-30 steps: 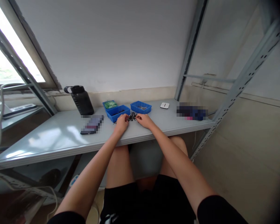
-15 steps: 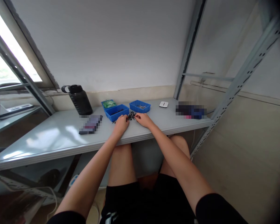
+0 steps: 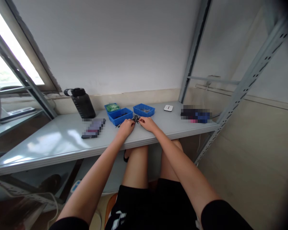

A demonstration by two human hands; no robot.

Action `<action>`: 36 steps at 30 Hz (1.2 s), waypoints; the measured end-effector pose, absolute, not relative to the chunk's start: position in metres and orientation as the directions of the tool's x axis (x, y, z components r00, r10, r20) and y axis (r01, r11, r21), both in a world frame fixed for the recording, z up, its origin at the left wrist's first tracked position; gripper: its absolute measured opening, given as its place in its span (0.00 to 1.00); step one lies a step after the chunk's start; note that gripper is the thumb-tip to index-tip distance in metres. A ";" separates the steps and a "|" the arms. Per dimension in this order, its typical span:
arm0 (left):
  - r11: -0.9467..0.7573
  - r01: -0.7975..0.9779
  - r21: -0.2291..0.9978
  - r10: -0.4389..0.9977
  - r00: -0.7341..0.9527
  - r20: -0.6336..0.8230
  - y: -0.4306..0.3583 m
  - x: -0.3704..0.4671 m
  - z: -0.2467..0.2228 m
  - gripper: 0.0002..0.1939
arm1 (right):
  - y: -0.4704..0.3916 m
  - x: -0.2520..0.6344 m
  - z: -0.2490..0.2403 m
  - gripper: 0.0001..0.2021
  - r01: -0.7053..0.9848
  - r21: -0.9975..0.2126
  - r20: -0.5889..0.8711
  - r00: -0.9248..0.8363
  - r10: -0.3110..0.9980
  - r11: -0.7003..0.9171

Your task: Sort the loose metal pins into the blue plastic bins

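A small pile of dark and silvery screw-like pieces (image 3: 135, 118) lies on the grey table, between my two hands. At its left edge is my left hand (image 3: 127, 127), fingers curled together; what they pinch is too small to name. My right hand (image 3: 146, 123) touches the pile's right side, thumb and fingertips pressed together on something too small to make out. Just behind my left hand sits a blue box (image 3: 120, 116) with dark pieces inside. A second blue box (image 3: 144, 110), behind the pile, contains silvery pieces.
A black bottle (image 3: 84, 103) stands at the back left, with a blurred flat item (image 3: 93, 128) in front of it. A small white square object (image 3: 168, 108) and a blurred dark bundle (image 3: 196, 115) lie to the right. Metal shelf posts rise at both sides.
My left hand has shifted slightly right, closer to my right hand. My right hand has barely moved. Below the table, my legs have moved closer together.
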State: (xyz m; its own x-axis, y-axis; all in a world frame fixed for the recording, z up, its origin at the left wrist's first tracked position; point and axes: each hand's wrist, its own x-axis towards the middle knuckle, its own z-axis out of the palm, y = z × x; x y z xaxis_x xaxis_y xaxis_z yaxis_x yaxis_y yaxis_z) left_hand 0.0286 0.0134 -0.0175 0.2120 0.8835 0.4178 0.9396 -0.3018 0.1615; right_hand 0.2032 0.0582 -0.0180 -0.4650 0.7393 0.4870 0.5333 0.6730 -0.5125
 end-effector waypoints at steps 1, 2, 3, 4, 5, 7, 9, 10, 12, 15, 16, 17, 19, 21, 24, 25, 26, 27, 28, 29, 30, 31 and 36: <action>-0.299 0.940 0.165 0.882 0.206 0.423 0.014 0.028 -0.018 0.12 | 0.058 0.203 -0.018 0.09 0.532 -0.513 0.487 -0.465 0.739 0.674; -0.298 0.939 0.170 0.881 0.202 0.429 0.014 0.028 -0.019 0.12 | 0.058 0.203 -0.018 0.09 0.531 -0.514 0.488 -0.466 0.738 0.674; -0.299 0.938 0.174 0.878 0.200 0.435 0.015 0.027 -0.019 0.12 | 0.059 0.203 -0.019 0.09 0.530 -0.514 0.488 -0.466 0.738 0.674; -0.302 0.936 0.179 0.875 0.198 0.441 0.015 0.027 -0.019 0.12 | 0.059 0.203 -0.019 0.09 0.528 -0.516 0.487 -0.467 0.738 0.674; -0.307 0.934 0.184 0.872 0.198 0.448 0.015 0.027 -0.019 0.12 | 0.059 0.203 -0.019 0.09 0.527 -0.518 0.487 -0.466 0.738 0.674; -0.324 0.925 0.197 0.863 0.203 0.462 0.014 0.027 -0.019 0.11 | 0.059 0.204 -0.019 0.09 0.520 -0.522 0.489 -0.467 0.736 0.676; -0.349 0.913 0.211 0.853 0.216 0.475 0.013 0.028 -0.017 0.11 | 0.058 0.204 -0.019 0.11 0.505 -0.527 0.491 -0.477 0.729 0.684; -0.364 0.905 0.218 0.847 0.225 0.481 0.012 0.028 -0.017 0.10 | 0.058 0.204 -0.019 0.12 0.495 -0.528 0.490 -0.485 0.724 0.689; -0.392 0.890 0.231 0.836 0.240 0.493 0.010 0.028 -0.015 0.09 | 0.057 0.204 -0.018 0.13 0.477 -0.530 0.488 -0.505 0.712 0.701; -0.425 0.871 0.246 0.821 0.257 0.510 0.008 0.029 -0.013 0.10 | 0.057 0.204 -0.017 0.12 0.456 -0.528 0.487 -0.529 0.695 0.717; -0.432 0.866 0.250 0.817 0.260 0.514 0.007 0.029 -0.013 0.11 | 0.057 0.204 -0.017 0.11 0.449 -0.527 0.488 -0.536 0.689 0.722; -0.438 0.863 0.253 0.814 0.261 0.518 0.007 0.029 -0.013 0.12 | 0.057 0.204 -0.017 0.11 0.442 -0.527 0.488 -0.542 0.684 0.726; -0.437 0.861 0.262 0.813 0.253 0.524 0.007 0.029 -0.013 0.13 | 0.058 0.204 -0.018 0.11 0.431 -0.530 0.487 -0.551 0.678 0.731; -0.416 0.867 0.273 0.818 0.227 0.528 0.009 0.029 -0.014 0.13 | 0.058 0.204 -0.018 0.10 0.424 -0.537 0.485 -0.553 0.678 0.729; -0.378 0.882 0.283 0.830 0.187 0.526 0.010 0.029 -0.016 0.13 | 0.058 0.205 -0.018 0.10 0.420 -0.546 0.482 -0.551 0.682 0.725; -0.368 0.886 0.283 0.834 0.179 0.523 0.011 0.029 -0.016 0.12 | 0.058 0.205 -0.018 0.10 0.418 -0.548 0.482 -0.551 0.682 0.725; -0.360 0.889 0.282 0.837 0.174 0.519 0.010 0.029 -0.016 0.12 | 0.058 0.205 -0.017 0.10 0.417 -0.550 0.482 -0.549 0.683 0.724; -0.353 0.892 0.281 0.840 0.170 0.516 0.010 0.029 -0.016 0.11 | 0.058 0.205 -0.017 0.09 0.418 -0.551 0.482 -0.547 0.685 0.722; -0.346 0.895 0.280 0.842 0.166 0.513 0.009 0.029 -0.016 0.10 | 0.058 0.205 -0.017 0.09 0.420 -0.553 0.483 -0.542 0.688 0.719; -0.341 0.898 0.279 0.844 0.162 0.511 0.009 0.029 -0.016 0.10 | 0.058 0.205 -0.017 0.09 0.424 -0.555 0.483 -0.536 0.692 0.716; -0.337 0.900 0.278 0.846 0.160 0.508 0.008 0.029 -0.015 0.10 | 0.057 0.205 -0.017 0.09 0.428 -0.557 0.483 -0.530 0.697 0.712; -0.333 0.901 0.277 0.848 0.158 0.506 0.007 0.029 -0.014 0.10 | 0.057 0.205 -0.017 0.09 0.433 -0.558 0.483 -0.524 0.701 0.708; -0.313 0.909 0.274 0.861 0.150 0.486 0.006 0.030 -0.012 0.10 | 0.055 0.205 -0.015 0.09 0.440 -0.561 0.476 -0.521 0.709 0.701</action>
State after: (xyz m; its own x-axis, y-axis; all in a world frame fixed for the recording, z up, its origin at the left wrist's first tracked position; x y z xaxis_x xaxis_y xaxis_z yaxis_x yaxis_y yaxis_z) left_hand 0.0298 0.0056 -0.0119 0.1504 0.8612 0.4856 0.9092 -0.3134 0.2742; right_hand 0.2050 0.0550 -0.0148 -0.5205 0.7085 0.4765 0.4402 0.7008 -0.5613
